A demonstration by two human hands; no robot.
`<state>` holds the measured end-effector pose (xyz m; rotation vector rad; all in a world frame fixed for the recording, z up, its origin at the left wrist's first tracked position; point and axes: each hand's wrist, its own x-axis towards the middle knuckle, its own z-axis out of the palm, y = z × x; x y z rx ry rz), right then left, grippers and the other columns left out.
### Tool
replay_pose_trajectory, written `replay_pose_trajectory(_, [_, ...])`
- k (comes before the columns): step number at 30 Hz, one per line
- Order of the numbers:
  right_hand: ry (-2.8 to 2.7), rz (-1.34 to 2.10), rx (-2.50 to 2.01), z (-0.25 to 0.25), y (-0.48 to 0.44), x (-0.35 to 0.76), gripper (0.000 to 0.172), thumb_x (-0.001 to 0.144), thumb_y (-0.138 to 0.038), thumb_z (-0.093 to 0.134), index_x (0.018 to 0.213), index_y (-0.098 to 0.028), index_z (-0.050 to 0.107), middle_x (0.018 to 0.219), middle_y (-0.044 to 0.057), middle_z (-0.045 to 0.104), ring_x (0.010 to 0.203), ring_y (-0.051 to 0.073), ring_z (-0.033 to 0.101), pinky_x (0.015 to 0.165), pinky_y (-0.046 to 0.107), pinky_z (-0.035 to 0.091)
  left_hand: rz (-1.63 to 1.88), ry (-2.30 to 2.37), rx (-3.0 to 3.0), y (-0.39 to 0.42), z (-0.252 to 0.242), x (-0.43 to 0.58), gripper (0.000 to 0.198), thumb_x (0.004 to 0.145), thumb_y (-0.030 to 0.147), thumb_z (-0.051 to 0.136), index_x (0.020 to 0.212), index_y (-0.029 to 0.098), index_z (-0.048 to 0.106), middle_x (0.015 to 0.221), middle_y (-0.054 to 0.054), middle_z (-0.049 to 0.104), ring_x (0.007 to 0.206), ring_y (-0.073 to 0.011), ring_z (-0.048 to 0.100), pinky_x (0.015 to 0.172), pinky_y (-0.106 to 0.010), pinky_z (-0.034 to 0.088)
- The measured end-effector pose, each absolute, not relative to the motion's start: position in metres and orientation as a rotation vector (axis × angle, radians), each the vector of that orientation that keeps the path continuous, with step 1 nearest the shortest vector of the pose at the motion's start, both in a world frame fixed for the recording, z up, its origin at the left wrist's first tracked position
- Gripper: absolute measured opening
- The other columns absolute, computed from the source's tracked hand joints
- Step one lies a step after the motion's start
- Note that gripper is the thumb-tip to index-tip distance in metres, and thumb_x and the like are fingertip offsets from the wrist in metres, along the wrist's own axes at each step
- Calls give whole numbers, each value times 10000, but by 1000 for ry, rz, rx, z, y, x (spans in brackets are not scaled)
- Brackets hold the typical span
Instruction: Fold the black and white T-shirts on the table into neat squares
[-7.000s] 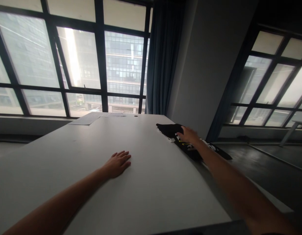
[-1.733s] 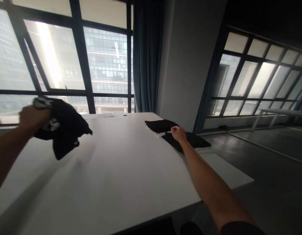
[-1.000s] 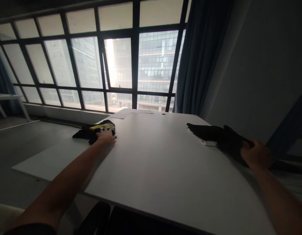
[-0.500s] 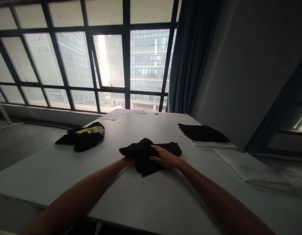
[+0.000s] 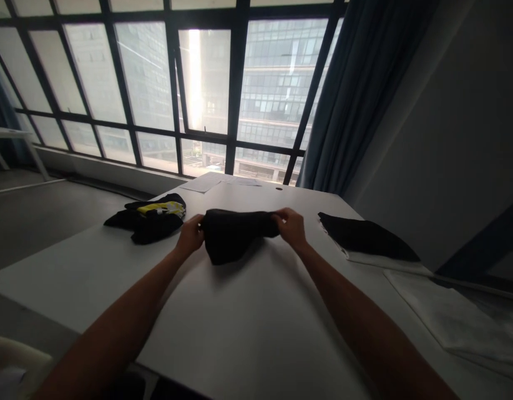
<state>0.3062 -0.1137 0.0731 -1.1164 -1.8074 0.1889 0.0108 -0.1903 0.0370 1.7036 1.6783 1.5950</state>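
A piece of black cloth (image 5: 234,233), its exact kind not clear, is stretched between both hands above the white table (image 5: 248,311). My left hand (image 5: 192,234) is closed on its left upper edge. At the right end my right hand (image 5: 291,226) pinches the cloth between thumb and fingers. The cloth's lower part hangs down toward the tabletop, longer on the left side, with a shadow beneath it.
Left on the table lies a crumpled black garment with yellow (image 5: 156,218). A folded black cloth (image 5: 368,236) rests on white material at the right, beside a flat whitish plastic bag (image 5: 452,311). Paper sheets (image 5: 202,183) lie at the far end, near the windows.
The black cloth has gone from lying bunched on the table to being lifted and spread. My hands have moved apart to its two ends. The view has shifted slightly.
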Motion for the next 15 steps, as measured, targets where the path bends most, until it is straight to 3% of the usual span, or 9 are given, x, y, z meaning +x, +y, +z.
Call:
replay_pose_trajectory(5, [-1692, 190, -1079, 98, -116, 308, 233, 795, -392, 651, 854, -191, 753, 833, 55, 741, 785, 208, 664, 796, 353, 519, 1767, 1801, 1860, -186, 69, -35, 317, 685, 146, 500, 966, 179, 645, 916, -55, 694, 850, -223, 632, 727, -287, 500])
replay_pose_trajectory(11, [-1728, 42, -1139, 109, -130, 277, 247, 785, -442, 681, 745, -204, 729, 742, 33, 713, 686, 190, 642, 693, 332, 515, 1683, 1897, 1710, -164, 99, -79, 267, 816, 250, 464, 987, 178, 657, 1057, -94, 696, 994, -276, 628, 892, -402, 491])
replay_pose_trajectory(15, [-1773, -32, -1222, 127, -128, 258, 247, 791, -426, 688, 697, -198, 700, 712, 29, 696, 651, 182, 628, 644, 320, 491, 1539, 1714, 1396, -140, 118, -87, 256, 846, 392, 491, 841, 178, 633, 813, -72, 692, 792, -261, 668, 695, -385, 546])
